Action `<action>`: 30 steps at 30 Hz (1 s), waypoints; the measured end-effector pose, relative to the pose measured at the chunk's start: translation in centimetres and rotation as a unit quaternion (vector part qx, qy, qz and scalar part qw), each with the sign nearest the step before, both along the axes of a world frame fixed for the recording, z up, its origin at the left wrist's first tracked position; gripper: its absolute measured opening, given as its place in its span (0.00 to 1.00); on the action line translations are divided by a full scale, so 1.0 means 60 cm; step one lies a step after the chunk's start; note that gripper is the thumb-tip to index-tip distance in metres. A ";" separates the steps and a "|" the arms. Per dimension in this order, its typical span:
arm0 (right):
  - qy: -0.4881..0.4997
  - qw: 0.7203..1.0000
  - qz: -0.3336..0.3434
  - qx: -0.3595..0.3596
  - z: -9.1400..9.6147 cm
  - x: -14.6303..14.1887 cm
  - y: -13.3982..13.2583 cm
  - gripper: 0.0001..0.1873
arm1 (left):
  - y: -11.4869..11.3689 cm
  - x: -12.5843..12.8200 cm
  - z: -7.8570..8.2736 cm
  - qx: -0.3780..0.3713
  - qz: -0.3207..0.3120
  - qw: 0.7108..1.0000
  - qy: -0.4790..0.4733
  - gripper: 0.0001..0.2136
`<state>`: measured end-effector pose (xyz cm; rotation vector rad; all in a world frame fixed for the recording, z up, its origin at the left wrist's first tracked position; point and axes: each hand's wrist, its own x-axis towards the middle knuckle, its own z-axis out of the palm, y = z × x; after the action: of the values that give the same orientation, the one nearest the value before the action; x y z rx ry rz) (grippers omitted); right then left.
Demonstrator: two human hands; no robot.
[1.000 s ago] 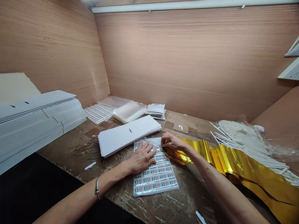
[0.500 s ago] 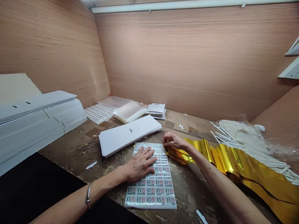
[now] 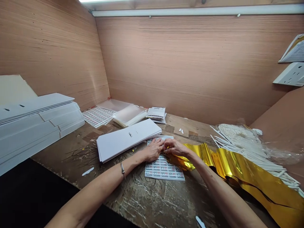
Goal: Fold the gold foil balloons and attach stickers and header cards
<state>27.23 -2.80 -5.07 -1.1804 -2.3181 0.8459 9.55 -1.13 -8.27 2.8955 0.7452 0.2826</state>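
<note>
A sheet of small printed stickers in a clear sleeve lies on the worn brown worktop. My left hand rests on its upper part, fingers bent, fingertips at the sheet's far edge. My right hand sits beside it, fingers curled in a pinch where the sheet meets a crumpled gold foil strip. What the right fingers pinch is too small to make out. The two hands nearly touch.
A stack of white cards lies left of the hands. Flat white boxes are piled far left. More sticker sheets, clear bags and small leaflets sit at the back. White sticks lie at right.
The sticker sheet has been pushed away from me, back up the table. My left hand slid to its far edge beside my right hand, which stayed in place.
</note>
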 end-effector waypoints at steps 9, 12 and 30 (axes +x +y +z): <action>0.084 0.986 -0.099 0.107 0.020 0.036 -0.042 0.07 | 0.057 0.059 0.004 -0.030 -0.080 0.995 -0.057 0.18; 0.045 0.975 -0.162 0.143 0.003 0.054 -0.061 0.07 | 0.081 0.081 0.010 -0.032 -0.109 0.993 -0.041 0.15; -0.240 0.938 -0.232 0.096 0.009 0.116 0.053 0.15 | 0.080 0.108 0.019 0.152 0.055 0.986 -0.047 0.15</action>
<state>34.17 0.39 -4.53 -1.8969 -2.2397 0.1667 16.03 3.69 -7.12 3.0987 0.9194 0.5887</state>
